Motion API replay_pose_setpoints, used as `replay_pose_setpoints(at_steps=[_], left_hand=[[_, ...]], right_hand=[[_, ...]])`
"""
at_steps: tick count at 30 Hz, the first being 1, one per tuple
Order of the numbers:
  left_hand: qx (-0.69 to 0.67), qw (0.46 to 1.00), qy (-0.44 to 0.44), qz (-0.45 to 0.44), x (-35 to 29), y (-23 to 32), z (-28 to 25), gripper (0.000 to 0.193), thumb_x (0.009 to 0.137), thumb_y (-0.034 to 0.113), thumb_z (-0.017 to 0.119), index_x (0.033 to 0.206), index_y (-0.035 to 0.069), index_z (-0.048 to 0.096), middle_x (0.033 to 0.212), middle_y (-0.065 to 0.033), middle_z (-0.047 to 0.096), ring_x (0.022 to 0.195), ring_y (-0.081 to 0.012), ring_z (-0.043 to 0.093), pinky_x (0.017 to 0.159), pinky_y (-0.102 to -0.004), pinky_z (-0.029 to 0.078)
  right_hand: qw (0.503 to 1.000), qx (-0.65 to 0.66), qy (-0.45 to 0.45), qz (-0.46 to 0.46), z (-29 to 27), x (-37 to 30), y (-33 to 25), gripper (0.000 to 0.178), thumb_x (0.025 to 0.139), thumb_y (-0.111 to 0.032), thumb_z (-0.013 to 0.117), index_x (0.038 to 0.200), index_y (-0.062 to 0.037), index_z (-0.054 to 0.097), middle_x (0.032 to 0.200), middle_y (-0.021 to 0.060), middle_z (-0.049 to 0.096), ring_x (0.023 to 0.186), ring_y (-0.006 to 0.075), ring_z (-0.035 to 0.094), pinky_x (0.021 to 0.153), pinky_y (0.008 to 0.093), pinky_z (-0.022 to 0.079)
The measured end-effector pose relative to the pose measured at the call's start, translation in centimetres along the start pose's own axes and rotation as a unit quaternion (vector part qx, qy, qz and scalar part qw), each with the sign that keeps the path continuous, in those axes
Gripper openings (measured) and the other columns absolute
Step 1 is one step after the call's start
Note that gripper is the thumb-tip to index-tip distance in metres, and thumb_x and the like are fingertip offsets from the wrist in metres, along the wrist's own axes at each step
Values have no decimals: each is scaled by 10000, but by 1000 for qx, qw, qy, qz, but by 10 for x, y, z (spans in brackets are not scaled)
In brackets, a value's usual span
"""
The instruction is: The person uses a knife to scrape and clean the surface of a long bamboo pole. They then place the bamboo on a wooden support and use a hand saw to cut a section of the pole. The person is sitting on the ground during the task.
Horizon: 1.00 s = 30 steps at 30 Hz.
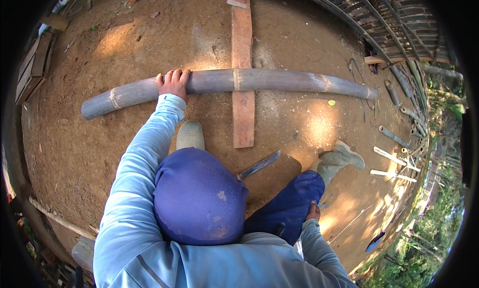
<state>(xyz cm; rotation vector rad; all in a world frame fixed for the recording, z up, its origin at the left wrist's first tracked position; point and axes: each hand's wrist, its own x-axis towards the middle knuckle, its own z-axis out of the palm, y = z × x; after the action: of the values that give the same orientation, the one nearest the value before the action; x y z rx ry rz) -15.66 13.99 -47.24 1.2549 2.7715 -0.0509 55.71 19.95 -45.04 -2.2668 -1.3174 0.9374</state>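
A thick grey-brown bamboo pole (279, 80) lies crosswise in front of me over a reddish wooden plank (243, 118). My left hand (172, 83) grips the pole left of the plank, its fingers curled over the far side. My right hand (313, 211) is low beside my right leg, closed, with its fingers partly hidden. A small grey tip sticks out next to it; what it belongs to I cannot make out. On the ground between my legs lies a flat, dark grey, blade-like strip (260, 164).
Several cut bamboo lengths (394, 136) and pale sticks (389, 155) lie at the right. A slatted bamboo rack (384, 18) stands at the far right, a wooden crate (35, 68) at the far left. My boots (190, 135) rest on bare brown earth.
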Motion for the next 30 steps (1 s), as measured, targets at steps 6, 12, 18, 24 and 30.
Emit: replay_pose_setpoints(at_steps=[6,12,18,24,30], left_hand=[[7,1000,-21,-13,-1,-1,-1,834,643,239,810,1375,264,411,1389,-17,459,1338,-218,378,1116,-556,226],[-25,998,-32,-54,-8,17,-25,901,642,277,815,1419,273,357,1481,-41,345,1429,-250,229,1122,-626,146],[-37,995,-76,-58,-6,20,-34,902,630,288,825,1412,267,375,1500,-47,326,1444,-243,194,1117,-641,122],[-152,978,140,-35,-13,10,-14,783,652,325,840,1324,168,469,1319,-78,493,1271,-259,418,1067,-583,238],[-568,704,295,-307,-34,10,46,703,713,329,848,1168,-45,464,940,-103,519,844,-179,515,765,-309,468]], right_hand=[[1000,16,-2,7,3,-3,-9,427,863,-390,646,734,13,590,727,102,622,689,187,541,680,324,459],[1000,-15,3,-12,4,-14,-23,459,861,-411,639,842,48,643,771,137,654,698,201,565,680,328,468],[999,-43,-7,2,0,-2,-16,477,882,-416,621,851,58,674,778,98,671,701,178,589,681,300,486],[999,-40,6,6,3,-4,-22,468,882,-409,628,825,52,683,763,82,670,694,162,586,669,293,484],[1000,-15,-8,19,-2,5,-4,491,868,-425,631,876,63,688,801,115,683,724,179,590,689,309,483]])
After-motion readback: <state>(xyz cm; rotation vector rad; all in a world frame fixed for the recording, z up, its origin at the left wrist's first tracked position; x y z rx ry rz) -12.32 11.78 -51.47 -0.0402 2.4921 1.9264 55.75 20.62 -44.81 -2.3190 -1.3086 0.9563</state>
